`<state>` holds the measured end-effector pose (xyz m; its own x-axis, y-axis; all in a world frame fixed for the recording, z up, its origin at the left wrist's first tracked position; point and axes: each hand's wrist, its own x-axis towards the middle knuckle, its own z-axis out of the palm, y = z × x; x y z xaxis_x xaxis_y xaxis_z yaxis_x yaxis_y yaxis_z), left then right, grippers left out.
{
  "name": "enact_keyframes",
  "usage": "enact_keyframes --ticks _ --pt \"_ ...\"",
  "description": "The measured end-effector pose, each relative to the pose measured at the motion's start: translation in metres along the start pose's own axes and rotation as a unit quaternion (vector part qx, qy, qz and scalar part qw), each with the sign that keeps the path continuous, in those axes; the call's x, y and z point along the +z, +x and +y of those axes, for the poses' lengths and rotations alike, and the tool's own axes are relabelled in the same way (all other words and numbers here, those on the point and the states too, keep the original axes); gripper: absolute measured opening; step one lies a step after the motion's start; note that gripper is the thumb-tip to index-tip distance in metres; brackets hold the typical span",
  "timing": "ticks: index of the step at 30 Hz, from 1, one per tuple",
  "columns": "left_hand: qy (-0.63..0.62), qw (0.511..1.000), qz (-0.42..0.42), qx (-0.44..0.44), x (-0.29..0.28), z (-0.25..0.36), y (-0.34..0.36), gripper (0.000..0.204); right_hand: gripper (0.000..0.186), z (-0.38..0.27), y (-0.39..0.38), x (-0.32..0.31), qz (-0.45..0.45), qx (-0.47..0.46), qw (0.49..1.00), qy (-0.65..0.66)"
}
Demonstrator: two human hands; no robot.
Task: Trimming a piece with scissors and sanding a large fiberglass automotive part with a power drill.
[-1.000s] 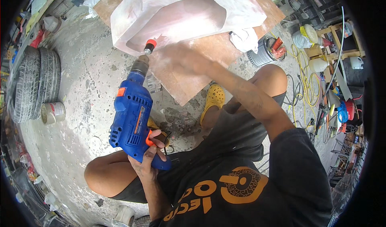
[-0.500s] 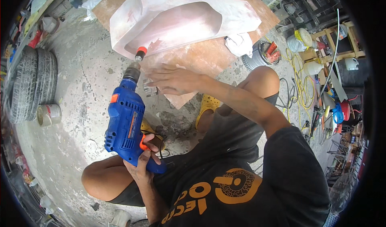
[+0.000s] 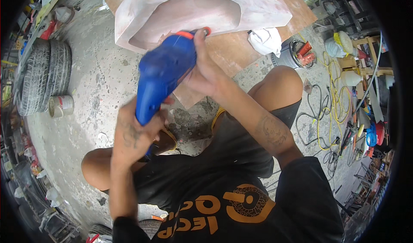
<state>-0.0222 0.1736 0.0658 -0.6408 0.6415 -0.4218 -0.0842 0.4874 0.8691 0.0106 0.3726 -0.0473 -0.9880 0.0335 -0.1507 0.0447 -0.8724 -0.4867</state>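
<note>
A blue power drill (image 3: 161, 68) points away from me, slightly blurred by motion. My left hand (image 3: 132, 129) is wrapped round its rear handle. Up front, my right hand (image 3: 203, 73) grips the drill body, the thumb lying along its side near the chuck end. A red-orange tip (image 3: 207, 30) shows past my thumb, close to the lower edge of a whitish moulded panel (image 3: 262, 10) with a big hollow in it. Most of the chuck is hidden behind the drill body and my thumb. That panel rests on a brown dusty board (image 3: 234, 57).
A white cloth (image 3: 263, 41) lies at the board's right edge beside a metal can (image 3: 287, 58) holding red things. Two tyres (image 3: 58, 73) and a small can (image 3: 61, 106) stand at left. Yellow and black cables (image 3: 340, 114) coil on the floor at right.
The drill has swung up and to the right, now foreshortened toward the panel. My right hand has left the board and taken hold of the drill's front. My left hand has risen with the handle.
</note>
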Motion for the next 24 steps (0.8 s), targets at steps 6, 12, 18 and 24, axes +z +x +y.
enact_keyframes --ticks 6,12,18,24 --pt "0.199 0.978 0.002 0.056 0.007 0.076 0.044 0.038 0.079 -0.036 0.022 -0.006 -0.018 -0.156 0.983 0.095" --pt "0.291 0.956 0.008 0.024 0.018 0.109 0.075 0.057 0.083 -0.050 0.033 -0.016 0.009 -0.195 0.971 0.137" --pt "0.338 0.940 0.032 0.044 0.031 0.120 0.084 0.053 0.087 -0.059 0.031 -0.023 0.006 -0.234 0.962 0.142" --pt "0.361 0.931 0.020 0.043 0.036 0.128 0.093 0.055 0.090 -0.059 0.040 -0.032 -0.031 -0.250 0.952 0.173"
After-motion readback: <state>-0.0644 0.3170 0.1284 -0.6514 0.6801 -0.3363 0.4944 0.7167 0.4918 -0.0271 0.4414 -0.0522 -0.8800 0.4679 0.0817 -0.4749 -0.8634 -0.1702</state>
